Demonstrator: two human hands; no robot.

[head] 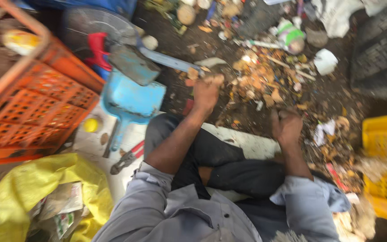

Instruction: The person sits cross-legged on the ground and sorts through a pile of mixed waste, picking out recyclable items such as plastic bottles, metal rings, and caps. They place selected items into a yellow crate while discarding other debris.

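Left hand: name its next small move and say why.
Probably draw the left hand back toward the knees. It looks closed around a small pale scrap, hard to tell in the blur, at the edge of the litter pile; the right hand rests fisted on the ground, so the left seems to do the picking.

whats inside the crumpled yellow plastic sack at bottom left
In the crumpled yellow plastic sack, printed paper wrappers show at its open mouth. Anything deeper is hidden by the sack's folds.
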